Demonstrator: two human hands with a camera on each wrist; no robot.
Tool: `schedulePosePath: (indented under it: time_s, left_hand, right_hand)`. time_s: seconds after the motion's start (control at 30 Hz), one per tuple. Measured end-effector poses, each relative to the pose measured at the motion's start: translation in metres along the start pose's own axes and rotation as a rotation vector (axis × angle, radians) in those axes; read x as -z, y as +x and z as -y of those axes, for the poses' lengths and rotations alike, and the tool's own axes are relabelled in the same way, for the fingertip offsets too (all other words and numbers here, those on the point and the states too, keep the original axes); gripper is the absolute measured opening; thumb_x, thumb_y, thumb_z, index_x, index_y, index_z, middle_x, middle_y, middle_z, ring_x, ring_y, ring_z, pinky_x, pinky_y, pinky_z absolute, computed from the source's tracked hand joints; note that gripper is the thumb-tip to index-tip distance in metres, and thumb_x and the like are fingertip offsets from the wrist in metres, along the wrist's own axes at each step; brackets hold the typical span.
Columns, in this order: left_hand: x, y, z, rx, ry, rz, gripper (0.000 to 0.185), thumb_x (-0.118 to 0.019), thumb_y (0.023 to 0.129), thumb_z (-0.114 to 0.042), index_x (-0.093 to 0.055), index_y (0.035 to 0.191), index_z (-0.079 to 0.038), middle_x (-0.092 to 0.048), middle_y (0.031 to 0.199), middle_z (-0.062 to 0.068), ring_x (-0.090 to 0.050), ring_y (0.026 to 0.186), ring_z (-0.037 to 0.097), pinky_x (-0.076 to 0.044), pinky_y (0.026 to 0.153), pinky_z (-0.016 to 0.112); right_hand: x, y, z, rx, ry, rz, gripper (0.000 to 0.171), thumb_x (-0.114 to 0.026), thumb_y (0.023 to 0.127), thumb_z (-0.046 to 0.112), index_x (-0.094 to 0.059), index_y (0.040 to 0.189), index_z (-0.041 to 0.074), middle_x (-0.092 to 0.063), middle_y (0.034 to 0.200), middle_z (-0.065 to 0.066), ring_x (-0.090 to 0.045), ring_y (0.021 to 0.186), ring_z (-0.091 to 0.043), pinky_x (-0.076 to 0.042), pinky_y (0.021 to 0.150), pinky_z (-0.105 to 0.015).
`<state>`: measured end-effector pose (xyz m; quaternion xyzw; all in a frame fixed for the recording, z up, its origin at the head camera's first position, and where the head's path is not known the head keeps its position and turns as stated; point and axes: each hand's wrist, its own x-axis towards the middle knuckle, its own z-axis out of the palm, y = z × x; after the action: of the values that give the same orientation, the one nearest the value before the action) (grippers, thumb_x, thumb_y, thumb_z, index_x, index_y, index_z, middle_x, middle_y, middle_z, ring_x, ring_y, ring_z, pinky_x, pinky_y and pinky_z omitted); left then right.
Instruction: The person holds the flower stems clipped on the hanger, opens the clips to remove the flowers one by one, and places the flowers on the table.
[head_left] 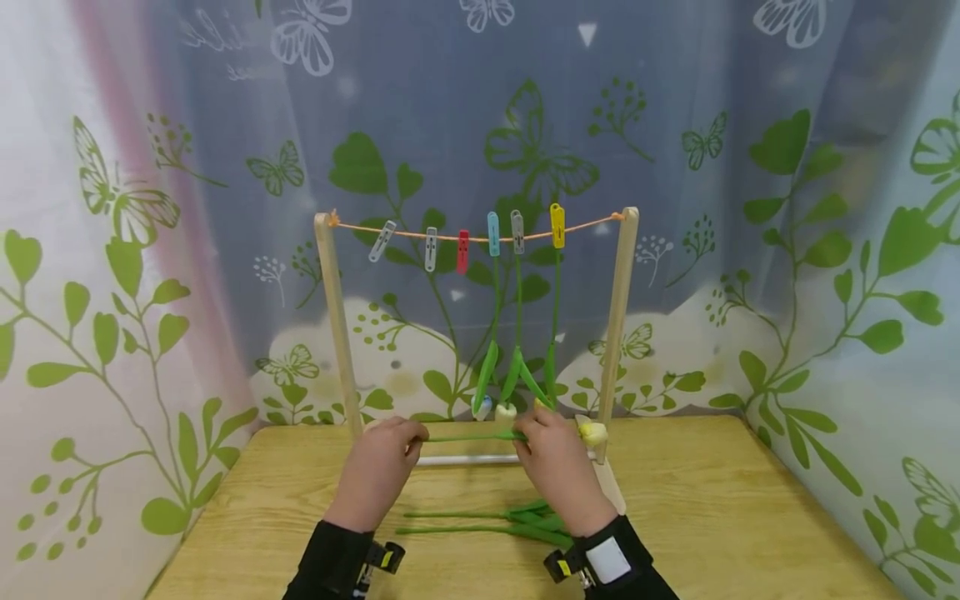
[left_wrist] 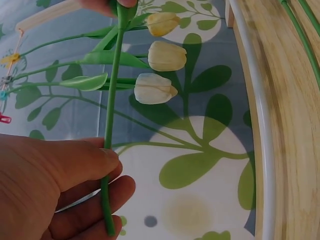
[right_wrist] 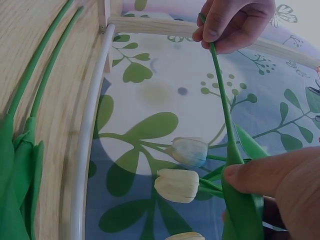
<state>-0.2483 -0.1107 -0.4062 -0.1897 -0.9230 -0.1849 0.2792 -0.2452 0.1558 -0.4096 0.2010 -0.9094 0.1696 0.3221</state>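
Your left hand (head_left: pixel 378 471) pinches the bare end of a green tulip stem (head_left: pixel 468 437), thumb over curled fingers, and your right hand (head_left: pixel 558 467) pinches the same stem at its leafy end, holding it level just above the counter (head_left: pixel 712 500). Its bloom (head_left: pixel 593 432) shows past your right hand. Two more stems (head_left: pixel 480 525) lie on the counter between your wrists. Behind, three tulips (head_left: pixel 517 367) hang head-down from clips (head_left: pixel 517 232) on the wooden rack's string (head_left: pixel 585 225).

held stem's bloom (head_left: pixel 592 432) | half hidden behind right hand (head_left: pixel 558 467)
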Motion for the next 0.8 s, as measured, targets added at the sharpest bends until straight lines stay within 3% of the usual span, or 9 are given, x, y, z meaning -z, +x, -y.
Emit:
schedulePosePath:
  time_s: [0.13, 0.33, 0.8]
  left_hand:
    - [-0.0031, -0.0017, 0.0023, 0.014, -0.016, 0.044, 0.011, -0.082, 0.098, -0.005, -0.084, 0.103, -0.016, -0.079, 0.096, 0.0, -0.075, 0.087, 0.018, -0.065, 0.073, 0.029]
    - [-0.0056, -0.0006, 0.0056, 0.015, -0.026, 0.061, 0.011, -0.081, 0.099, -0.003, -0.083, 0.102, -0.014, -0.077, 0.095, 0.002, -0.073, 0.085, 0.017, -0.063, 0.069, 0.028]
    - [-0.0088, -0.0018, 0.0055, 0.021, -0.004, 0.1, 0.012, -0.079, 0.099, -0.002, -0.084, 0.102, -0.013, -0.079, 0.095, 0.004, -0.075, 0.084, 0.019, -0.061, 0.064, 0.026]
  right_hand:
    - [0.0006, -0.0008, 0.0013, -0.02, -0.006, 0.047, 0.016, -0.091, 0.089, 0.004, -0.083, 0.101, 0.01, -0.077, 0.106, -0.006, -0.075, 0.099, -0.025, -0.07, 0.082, -0.037]
    - [-0.0007, -0.0004, 0.0013, -0.029, 0.007, 0.089, 0.015, -0.09, 0.091, 0.004, -0.082, 0.103, 0.01, -0.076, 0.105, -0.004, -0.075, 0.094, -0.02, -0.067, 0.075, -0.03]
    - [-0.0064, -0.0015, -0.0005, -0.037, -0.011, 0.122, 0.014, -0.089, 0.091, 0.005, -0.082, 0.102, 0.01, -0.075, 0.101, -0.004, -0.073, 0.09, -0.019, -0.065, 0.073, -0.03]
